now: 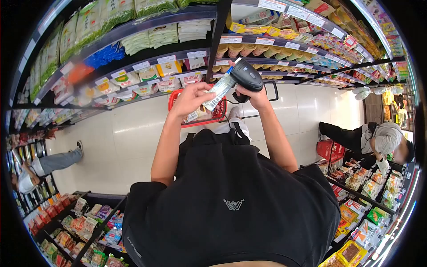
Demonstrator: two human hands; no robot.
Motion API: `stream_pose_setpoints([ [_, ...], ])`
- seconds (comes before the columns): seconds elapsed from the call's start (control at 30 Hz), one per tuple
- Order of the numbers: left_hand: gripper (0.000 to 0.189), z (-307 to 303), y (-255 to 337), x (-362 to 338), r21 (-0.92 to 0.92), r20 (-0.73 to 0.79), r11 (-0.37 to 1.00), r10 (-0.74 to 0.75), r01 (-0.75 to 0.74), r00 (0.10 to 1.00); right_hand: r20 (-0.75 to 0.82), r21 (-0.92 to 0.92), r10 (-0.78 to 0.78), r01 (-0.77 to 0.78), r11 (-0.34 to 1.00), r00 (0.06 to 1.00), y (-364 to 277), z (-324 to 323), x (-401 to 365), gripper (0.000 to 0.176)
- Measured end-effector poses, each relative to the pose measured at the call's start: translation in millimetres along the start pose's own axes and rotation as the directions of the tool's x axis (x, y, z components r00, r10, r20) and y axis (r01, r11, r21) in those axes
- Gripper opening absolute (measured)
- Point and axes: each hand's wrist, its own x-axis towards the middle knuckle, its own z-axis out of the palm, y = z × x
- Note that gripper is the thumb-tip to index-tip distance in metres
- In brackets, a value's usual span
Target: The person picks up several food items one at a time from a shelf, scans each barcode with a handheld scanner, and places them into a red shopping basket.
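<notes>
My left hand (195, 99) is closed on a slim pale green and white tube (219, 92) with a blue tip pointing up and away. Printing covers the side that faces me. In my right hand (256, 97) is a black handheld barcode scanner (247, 75), its head right beside the tube's upper end. A dark cable hangs down from the scanner toward my body. Below my hands is a red shopping basket (174, 100) with white packages in it, partly hidden by my left hand and the tube.
Shelves (160, 58) of bagged goods and packets rise in front. A person (53, 162) stands at the far left. Another person (387, 140) bends at the right near a second red basket (330, 150). Low bins of packets (356, 222) lie behind me.
</notes>
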Motion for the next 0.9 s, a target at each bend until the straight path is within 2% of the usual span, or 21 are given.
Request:
stream_pose_setpoints([
  [0.03,0.026,0,-1,4,-0.007,-0.009,1.000,-0.004,0.004,1.000,-0.005,0.030,-0.023,0.023,0.999,1.000,-4,5,0,0.052],
  [0.1,0.025,2,0,10,0.043,0.010,0.999,0.025,-0.025,1.000,0.040,-0.011,0.049,-0.049,0.999,0.998,7,-6,0,0.053],
  [0.13,0.028,2,3,11,0.117,0.023,0.993,0.030,-0.033,0.999,0.042,-0.023,0.022,-0.021,1.000,0.999,4,-3,-1,0.054],
  [0.17,0.028,0,6,12,0.108,0.018,0.994,0.023,-0.025,1.000,0.043,-0.036,-0.004,0.005,0.999,0.999,2,-2,-2,0.055],
  [0.23,0.031,-1,17,10,0.371,0.148,0.926,0.021,-0.075,0.989,0.045,-0.012,-0.025,0.026,1.000,0.999,2,-2,-6,0.051],
  [0.3,0.032,9,23,5,0.333,0.129,0.939,0.042,-0.083,0.991,0.042,-0.032,-0.020,0.021,0.999,0.999,0,-2,-9,0.048],
  [0.37,0.031,9,22,7,0.371,0.131,0.926,0.018,-0.065,0.991,0.039,-0.059,-0.017,0.019,0.998,0.999,4,-4,-10,0.045],
  [0.4,0.030,7,18,10,0.411,0.133,0.899,0.105,-0.152,0.985,0.033,-0.085,-0.023,0.026,0.996,0.999,4,-5,-10,0.043],
  [0.43,0.030,7,13,11,0.409,0.131,0.900,0.106,-0.151,0.986,0.035,-0.086,-0.021,0.024,0.996,0.999,3,-6,-11,0.043],
  [0.5,0.029,6,6,11,0.268,0.089,0.941,0.190,-0.207,0.978,0.032,-0.201,-0.014,0.020,0.979,0.999,-6,-7,-14,0.035],
  [0.53,0.028,2,-2,14,0.249,0.073,0.945,0.198,-0.210,0.977,0.035,-0.201,-0.010,0.017,0.979,0.999,-11,-4,-17,0.035],
  [0.6,0.027,-8,-5,17,0.279,0.046,0.938,0.203,-0.208,0.978,-0.030,-0.516,-0.118,0.086,0.852,0.993,-22,2,-21,0.027],
  [0.7,0.027,-17,-2,14,0.308,0.013,0.934,0.187,-0.182,0.982,-0.003,-0.614,-0.129,0.100,0.783,0.992,-18,-1,-24,0.026],
  [0.73,0.027,-18,-1,14,0.320,0.002,0.932,0.177,-0.169,0.984,-0.001,-0.707,-0.099,0.069,0.703,0.995,-27,6,-32,0.028],
  [0.77,0.028,-20,-1,14,0.332,-0.007,0.930,0.167,-0.155,0.986,0.036,-0.672,-0.106,0.103,0.734,0.994,-21,7,-34,0.032],
  [0.83,0.027,-21,-8,17,0.311,-0.025,0.938,0.170,-0.154,0.985,0.102,-0.719,0.039,0.047,0.693,0.994,-17,15,-40,0.035],
  [0.9,0.027,-23,-10,19,0.349,-0.025,0.921,0.194,-0.173,0.981,0.148,-0.725,0.068,0.062,0.685,0.987,-13,28,-46,0.033],
])
